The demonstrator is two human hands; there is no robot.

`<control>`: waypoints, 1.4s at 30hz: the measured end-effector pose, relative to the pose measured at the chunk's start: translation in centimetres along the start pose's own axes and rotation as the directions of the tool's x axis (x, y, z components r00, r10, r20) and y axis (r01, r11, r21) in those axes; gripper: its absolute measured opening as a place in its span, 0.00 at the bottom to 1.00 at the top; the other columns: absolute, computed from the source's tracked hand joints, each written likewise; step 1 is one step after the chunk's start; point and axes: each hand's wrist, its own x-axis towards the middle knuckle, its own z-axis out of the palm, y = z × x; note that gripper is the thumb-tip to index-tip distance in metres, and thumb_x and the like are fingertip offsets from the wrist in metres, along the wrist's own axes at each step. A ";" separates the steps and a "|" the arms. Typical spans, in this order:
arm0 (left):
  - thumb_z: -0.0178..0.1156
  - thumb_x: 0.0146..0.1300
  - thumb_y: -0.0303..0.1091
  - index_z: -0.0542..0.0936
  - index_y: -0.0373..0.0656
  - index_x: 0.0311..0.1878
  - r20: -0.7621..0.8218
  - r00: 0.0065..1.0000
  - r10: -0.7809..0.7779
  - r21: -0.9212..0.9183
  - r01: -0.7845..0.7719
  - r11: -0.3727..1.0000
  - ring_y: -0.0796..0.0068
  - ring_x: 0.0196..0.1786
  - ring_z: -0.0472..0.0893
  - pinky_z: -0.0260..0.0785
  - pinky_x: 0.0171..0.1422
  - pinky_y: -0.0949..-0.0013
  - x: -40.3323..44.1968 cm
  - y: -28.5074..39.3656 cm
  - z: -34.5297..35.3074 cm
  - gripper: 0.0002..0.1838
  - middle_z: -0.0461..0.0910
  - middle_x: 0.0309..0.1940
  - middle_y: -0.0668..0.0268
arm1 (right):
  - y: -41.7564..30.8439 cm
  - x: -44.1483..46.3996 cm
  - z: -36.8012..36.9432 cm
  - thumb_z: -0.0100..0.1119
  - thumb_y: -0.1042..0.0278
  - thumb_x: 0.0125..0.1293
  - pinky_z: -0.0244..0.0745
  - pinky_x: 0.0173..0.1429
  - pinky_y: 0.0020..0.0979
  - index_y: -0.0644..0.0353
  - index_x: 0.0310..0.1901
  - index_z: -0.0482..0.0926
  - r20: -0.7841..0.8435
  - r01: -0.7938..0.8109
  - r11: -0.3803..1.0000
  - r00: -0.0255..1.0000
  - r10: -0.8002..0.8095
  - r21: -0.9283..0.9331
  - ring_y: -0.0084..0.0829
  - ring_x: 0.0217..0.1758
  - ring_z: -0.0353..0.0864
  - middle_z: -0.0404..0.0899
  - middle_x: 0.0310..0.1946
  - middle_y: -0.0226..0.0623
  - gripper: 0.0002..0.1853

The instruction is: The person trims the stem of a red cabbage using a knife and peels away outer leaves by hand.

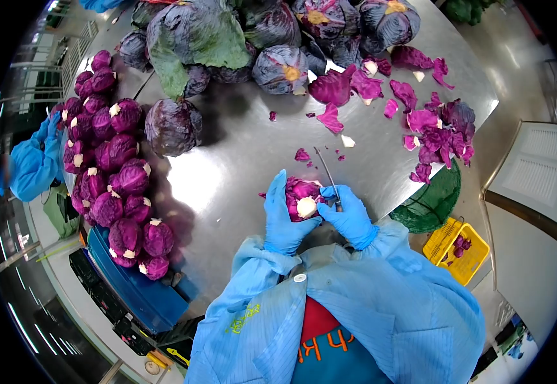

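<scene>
My left hand (283, 221), in a blue glove, is wrapped round the left side of a purple cabbage (298, 192) whose pale cut stem faces me. My right hand (349, 217), gloved too, is closed on the handle of a knife (326, 168) at the cabbage's right side. The thin blade points up and away over the metal table (246, 173). Small purple scraps (302, 155) lie just beyond the cabbage.
Trimmed cabbages (121, 150) are piled at the left, untrimmed ones (282, 67) at the back. Torn leaves (435, 134) lie at the right. Beyond the edges are a green net (429, 201), a yellow basket (472, 272), a blue bin (144, 297) and a person in blue (32, 166).
</scene>
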 end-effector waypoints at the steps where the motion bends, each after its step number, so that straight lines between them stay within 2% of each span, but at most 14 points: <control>1: 0.81 0.28 0.34 0.59 0.38 0.72 0.005 1.000 0.010 0.009 -0.010 1.000 0.52 0.70 0.63 0.53 0.75 0.58 0.0 -0.1 -0.1 0.62 0.62 0.71 0.54 | 0.6 0.1 0.0 0.69 0.61 0.59 0.75 0.47 0.32 0.61 0.48 0.75 0.005 0.032 0.999 0.999 -0.032 -0.006 0.29 0.41 0.78 0.78 0.42 0.38 0.20; 4: 0.81 0.29 0.34 0.59 0.38 0.72 0.013 1.000 0.018 0.042 -0.018 0.999 0.52 0.70 0.62 0.53 0.75 0.57 0.0 0.1 -0.2 0.61 0.62 0.71 0.54 | 0.1 0.8 -0.7 0.69 0.58 0.58 0.75 0.47 0.32 0.60 0.48 0.75 0.090 0.010 0.998 0.996 -0.005 -0.060 0.31 0.41 0.78 0.78 0.43 0.38 0.21; 10: 0.81 0.30 0.35 0.60 0.38 0.72 -0.002 0.999 0.046 0.079 -0.045 0.996 0.51 0.70 0.63 0.54 0.74 0.56 -0.2 0.2 0.1 0.60 0.63 0.70 0.53 | -0.5 2.6 -2.5 0.68 0.54 0.55 0.76 0.44 0.37 0.60 0.46 0.75 0.307 0.327 0.880 0.925 -0.223 -0.344 0.41 0.38 0.79 0.75 0.37 0.43 0.23; 16: 0.81 0.30 0.36 0.61 0.39 0.72 0.016 0.998 0.064 0.139 -0.066 0.988 0.50 0.69 0.64 0.55 0.73 0.55 -0.4 0.7 0.2 0.60 0.63 0.69 0.51 | -0.3 2.6 -2.9 0.67 0.55 0.57 0.75 0.42 0.39 0.60 0.42 0.76 0.351 0.286 0.918 0.919 -0.181 -0.276 0.43 0.35 0.79 0.75 0.36 0.45 0.19; 20: 0.81 0.30 0.37 0.61 0.38 0.71 0.041 0.993 0.114 0.184 -0.120 0.976 0.50 0.68 0.65 0.56 0.73 0.54 -0.2 0.8 0.1 0.60 0.64 0.68 0.50 | 0.5 2.4 -2.8 0.67 0.56 0.61 0.73 0.37 0.34 0.59 0.37 0.77 0.305 0.231 0.959 0.936 -0.174 -0.163 0.35 0.30 0.77 0.75 0.31 0.39 0.15; 22: 0.81 0.30 0.36 0.61 0.37 0.71 -0.020 0.999 0.030 0.116 -0.028 0.993 0.51 0.68 0.66 0.57 0.73 0.56 0.0 0.6 0.4 0.60 0.65 0.67 0.50 | 0.7 2.2 -2.9 0.66 0.54 0.63 0.73 0.38 0.33 0.59 0.36 0.77 0.326 0.181 0.969 0.938 -0.118 -0.170 0.34 0.31 0.77 0.77 0.30 0.39 0.16; 24: 0.81 0.29 0.35 0.60 0.36 0.72 -0.028 0.998 -0.048 0.018 0.049 0.999 0.53 0.67 0.66 0.58 0.73 0.58 0.4 0.6 0.4 0.61 0.65 0.66 0.51 | 0.4 1.0 -2.6 0.65 0.52 0.64 0.72 0.36 0.34 0.59 0.36 0.78 0.452 0.350 0.935 0.845 -0.287 -0.061 0.32 0.30 0.77 0.78 0.30 0.39 0.17; 27: 0.82 0.30 0.33 0.59 0.36 0.72 0.031 0.992 -0.125 -0.101 0.127 0.987 0.56 0.65 0.69 0.60 0.73 0.62 1.1 -0.2 -0.6 0.62 0.66 0.65 0.52 | -0.5 -0.3 -3.7 0.63 0.58 0.67 0.68 0.25 0.28 0.60 0.30 0.78 0.324 0.040 0.981 0.941 -0.101 0.188 0.23 0.20 0.72 0.77 0.22 0.33 0.14; 29: 0.82 0.30 0.33 0.58 0.36 0.73 0.034 0.986 -0.164 -0.185 0.168 0.968 0.57 0.65 0.69 0.61 0.72 0.62 1.0 -0.9 -0.8 0.62 0.65 0.64 0.53 | 2.0 -0.1 -4.3 0.63 0.65 0.66 0.64 0.21 0.22 0.60 0.27 0.77 0.243 -0.142 0.906 0.969 0.045 0.399 0.16 0.15 0.68 0.73 0.17 0.28 0.12; 30: 0.82 0.30 0.33 0.58 0.36 0.73 0.045 0.983 -0.180 -0.226 0.186 0.956 0.58 0.65 0.69 0.61 0.72 0.62 0.9 -1.1 -0.7 0.62 0.65 0.64 0.54 | 1.9 0.7 -4.5 0.73 0.63 0.58 0.70 0.34 0.25 0.58 0.30 0.80 0.219 -0.213 0.930 0.964 0.150 0.300 0.15 0.26 0.71 0.77 0.22 0.25 0.11; 32: 0.82 0.31 0.32 0.58 0.36 0.73 0.055 0.979 -0.194 -0.331 0.202 0.922 0.60 0.65 0.69 0.62 0.72 0.63 0.8 -1.7 -0.6 0.62 0.64 0.63 0.55 | 1.8 1.4 -3.0 0.77 0.62 0.53 0.72 0.39 0.23 0.58 0.35 0.80 0.110 0.013 0.978 0.993 -0.036 0.209 0.17 0.31 0.72 0.78 0.29 0.25 0.15; 35: 0.82 0.31 0.31 0.57 0.37 0.73 0.094 0.978 -0.188 -0.308 0.208 0.928 0.61 0.65 0.69 0.62 0.71 0.63 1.2 -1.9 -1.0 0.62 0.63 0.63 0.56 | -0.1 3.3 -1.1 0.78 0.62 0.51 0.73 0.44 0.24 0.59 0.41 0.80 0.254 0.073 0.986 0.961 -0.111 0.153 0.19 0.37 0.73 0.80 0.37 0.28 0.19; 38: 0.80 0.33 0.27 0.53 0.37 0.74 0.146 0.967 -0.210 -0.317 0.246 0.916 0.63 0.63 0.72 0.66 0.69 0.62 1.7 -2.3 -1.7 0.63 0.67 0.62 0.57 | 1.7 6.4 -0.9 0.77 0.71 0.52 0.73 0.48 0.23 0.61 0.45 0.78 0.440 -0.022 0.965 0.892 -0.099 0.262 0.19 0.41 0.73 0.78 0.41 0.28 0.20; 42: 0.79 0.34 0.25 0.52 0.37 0.75 0.238 0.938 -0.250 -0.493 0.339 0.801 0.62 0.64 0.71 0.65 0.69 0.64 2.5 -2.2 -1.9 0.63 0.65 0.63 0.55 | 0.2 7.5 -1.5 0.75 0.64 0.56 0.75 0.48 0.28 0.61 0.49 0.78 0.482 0.114 0.973 0.853 -0.200 0.202 0.22 0.40 0.74 0.79 0.41 0.31 0.22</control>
